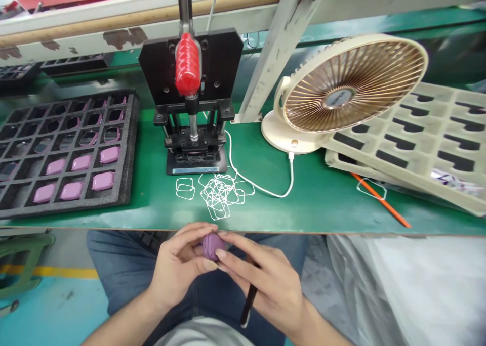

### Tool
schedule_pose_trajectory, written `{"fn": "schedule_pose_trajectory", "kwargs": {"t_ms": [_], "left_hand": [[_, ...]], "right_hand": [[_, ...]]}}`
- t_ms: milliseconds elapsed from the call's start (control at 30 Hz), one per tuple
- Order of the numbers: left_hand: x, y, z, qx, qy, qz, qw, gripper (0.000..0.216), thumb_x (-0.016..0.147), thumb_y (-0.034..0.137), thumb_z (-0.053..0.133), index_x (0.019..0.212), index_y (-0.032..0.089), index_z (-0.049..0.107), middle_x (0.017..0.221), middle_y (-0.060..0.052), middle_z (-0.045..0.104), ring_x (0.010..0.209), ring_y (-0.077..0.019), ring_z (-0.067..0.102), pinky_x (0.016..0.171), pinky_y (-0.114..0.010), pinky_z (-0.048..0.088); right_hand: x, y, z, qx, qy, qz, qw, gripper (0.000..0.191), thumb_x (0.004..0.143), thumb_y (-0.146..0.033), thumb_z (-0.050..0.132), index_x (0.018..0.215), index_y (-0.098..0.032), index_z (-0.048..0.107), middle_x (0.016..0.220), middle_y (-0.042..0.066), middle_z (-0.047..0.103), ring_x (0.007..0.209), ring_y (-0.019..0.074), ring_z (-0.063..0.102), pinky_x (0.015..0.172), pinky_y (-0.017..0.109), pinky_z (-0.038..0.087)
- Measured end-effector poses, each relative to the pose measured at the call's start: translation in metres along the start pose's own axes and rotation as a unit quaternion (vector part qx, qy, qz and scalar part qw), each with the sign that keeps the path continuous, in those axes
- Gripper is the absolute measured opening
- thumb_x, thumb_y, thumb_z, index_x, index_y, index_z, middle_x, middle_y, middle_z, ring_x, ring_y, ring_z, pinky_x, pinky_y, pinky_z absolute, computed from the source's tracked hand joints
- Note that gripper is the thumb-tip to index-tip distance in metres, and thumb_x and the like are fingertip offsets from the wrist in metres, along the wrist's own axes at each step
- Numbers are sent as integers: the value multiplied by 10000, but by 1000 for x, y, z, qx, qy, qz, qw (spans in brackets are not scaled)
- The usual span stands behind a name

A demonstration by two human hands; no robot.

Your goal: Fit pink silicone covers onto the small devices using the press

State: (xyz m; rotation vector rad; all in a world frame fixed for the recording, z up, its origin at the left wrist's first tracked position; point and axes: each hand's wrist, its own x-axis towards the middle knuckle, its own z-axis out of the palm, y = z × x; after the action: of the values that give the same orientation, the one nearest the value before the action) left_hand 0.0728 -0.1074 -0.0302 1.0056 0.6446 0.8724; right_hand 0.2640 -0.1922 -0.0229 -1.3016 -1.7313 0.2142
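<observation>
My left hand [181, 265] and my right hand [261, 277] meet over my lap, just below the table's front edge. Together their fingers pinch a small purple case [211, 245]. A thin dark tool [248, 305] also sits in my right hand, sticking out downward from under the palm. On the green table [304, 194] just above my hands lies a tangle of several thin white rings [218, 194]. Behind the rings stands a black hand press [192, 108] with a red handle [187, 63].
A black foam tray [66, 148] at left holds several purple cases. A beige fan [341, 90] with a white cable [261, 186] stands right of the press. A beige slotted tray [425, 138] leans at far right, an orange pencil [383, 201] beneath it.
</observation>
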Motion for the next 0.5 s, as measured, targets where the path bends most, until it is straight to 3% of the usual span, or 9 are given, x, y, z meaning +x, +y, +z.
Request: {"fn": "schedule_pose_trajectory", "kwargs": {"t_ms": [200,333,400,500], "left_hand": [[-1,2,-2,14,-2,-7,1000,455,778,184,951,1207,299,848,1284,-116,789,1221,-313,760,1043,-388,635],[-5,1,4,10,-5,-17,1000,447,888,266,871,1326,307,793,1486,-137,695,1342,-346,692,1148,-455,563],[-7,-1,8,20,47,-27,998,419,898,311,865,1311,295,798,1485,-128,694,1322,-319,704,1139,-410,564],[-8,0,12,15,133,-55,989,289,924,310,842,1209,271,835,1192,-94,827,1084,-218,794,990,-294,622]], "right_hand": [[-17,5,13,-24,-19,-17,999,455,1007,-45,611,1439,-178,666,1474,175,663,1122,233,779,749,306,638],[-21,3,27,-59,-10,0,998,519,1016,-23,535,1500,-194,614,1495,172,647,1005,213,793,740,328,638],[-16,-1,31,-58,16,8,998,468,1026,-35,583,1464,-195,626,1458,166,675,1039,205,786,799,311,648],[-4,-9,33,-29,61,65,996,341,1030,-187,706,1364,-182,637,1318,162,722,1115,229,760,880,313,653]]}}
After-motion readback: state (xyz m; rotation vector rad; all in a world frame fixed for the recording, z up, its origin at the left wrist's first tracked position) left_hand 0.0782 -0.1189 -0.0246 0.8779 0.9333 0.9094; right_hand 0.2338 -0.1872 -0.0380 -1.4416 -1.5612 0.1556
